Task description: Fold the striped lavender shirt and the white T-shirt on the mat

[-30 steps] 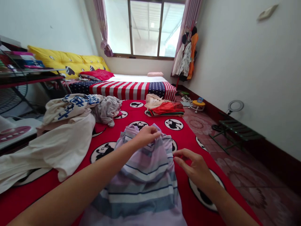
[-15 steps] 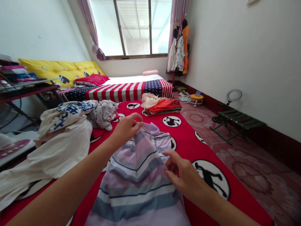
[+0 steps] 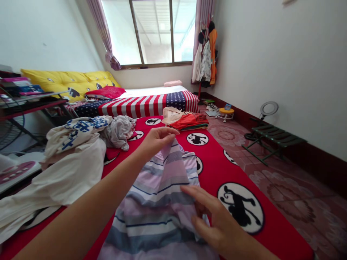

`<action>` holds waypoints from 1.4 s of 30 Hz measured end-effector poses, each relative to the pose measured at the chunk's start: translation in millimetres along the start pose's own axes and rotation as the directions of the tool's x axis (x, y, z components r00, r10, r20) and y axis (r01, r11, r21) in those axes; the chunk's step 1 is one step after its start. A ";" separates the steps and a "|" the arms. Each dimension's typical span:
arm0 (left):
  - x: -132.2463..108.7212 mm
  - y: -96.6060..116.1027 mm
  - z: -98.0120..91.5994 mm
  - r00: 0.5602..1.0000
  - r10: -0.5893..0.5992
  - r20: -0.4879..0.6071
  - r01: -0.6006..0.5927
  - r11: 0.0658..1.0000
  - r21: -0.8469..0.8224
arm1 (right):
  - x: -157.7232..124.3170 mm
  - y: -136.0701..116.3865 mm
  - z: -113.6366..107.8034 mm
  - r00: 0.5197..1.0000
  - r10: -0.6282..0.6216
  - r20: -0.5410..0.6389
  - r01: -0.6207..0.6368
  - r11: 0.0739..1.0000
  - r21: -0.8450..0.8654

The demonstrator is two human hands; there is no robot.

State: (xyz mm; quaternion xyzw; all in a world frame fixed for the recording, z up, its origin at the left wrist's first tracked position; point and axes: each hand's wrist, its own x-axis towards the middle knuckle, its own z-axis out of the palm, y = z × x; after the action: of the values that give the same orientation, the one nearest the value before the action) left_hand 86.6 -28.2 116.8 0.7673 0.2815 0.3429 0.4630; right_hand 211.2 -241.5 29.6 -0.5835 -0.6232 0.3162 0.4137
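A striped shirt [image 3: 151, 216] in lilac, grey and white with dark blue lines lies on a red cover. My left hand [image 3: 159, 139] is closed in a pinch on its upper part, and the cloth hangs in a raised fold below the fingertips. My right hand [image 3: 211, 213] is at the shirt's right side, index finger stretched along the raised fold and thumb held apart from it. The fingertips seem to touch the cloth, without gripping it.
A folded stack of clothes [image 3: 187, 121] lies at the cover's far end. Crumpled clothes [image 3: 76, 155] are heaped on the left. Behind stands a bed with a flag-patterned sheet [image 3: 135, 104]. A green folding stool [image 3: 279, 135] stands on the tiled floor to the right.
My left hand has moved right, bringing the pinched cloth up and over toward the right. The right hand has shifted slightly down and closer to the fold.
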 end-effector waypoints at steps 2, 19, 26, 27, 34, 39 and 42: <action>13.0 -7.3 17.7 0.996 0.061 0.072 -0.066 0.996 0.058 | -1.5 11.7 -1.7 0.994 0.105 0.008 -0.106 0.991 0.079; -90.9 -87.1 -72.0 0.914 -0.055 -0.402 0.217 0.903 0.371 | 114.7 -13.1 -6.7 0.975 -0.203 0.086 0.217 0.956 -0.196; -107.7 -96.3 -75.2 0.886 -0.128 -0.446 0.306 0.884 0.354 | 209.1 -19.7 60.7 0.924 -0.367 0.107 0.375 0.818 -0.437; -107.9 -96.9 -76.1 0.884 -0.136 -0.446 0.314 0.881 0.355 | 214.9 -21.0 66.0 0.926 -0.364 0.097 0.364 0.798 -0.480; -110.4 -98.2 -79.3 0.872 -0.199 -0.448 0.382 0.848 0.367 | 214.6 -22.9 64.0 0.965 -0.262 -0.023 0.231 0.887 -0.401; -109.9 -88.4 -73.8 0.912 -0.196 -0.361 0.316 0.896 0.311 | 197.8 -24.6 43.5 0.943 -0.273 -0.190 0.290 0.955 0.067; -109.9 -78.1 -70.2 0.941 -0.215 -0.262 0.286 0.918 0.274 | 191.1 -29.4 37.4 0.932 -0.285 -0.225 0.329 0.925 0.190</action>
State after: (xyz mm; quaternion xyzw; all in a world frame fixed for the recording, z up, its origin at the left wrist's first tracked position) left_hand -44.2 -42.0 40.6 0.7432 0.4791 0.3173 0.3426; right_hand 168.9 -52.7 66.3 -0.4557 -0.6243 0.2571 0.5800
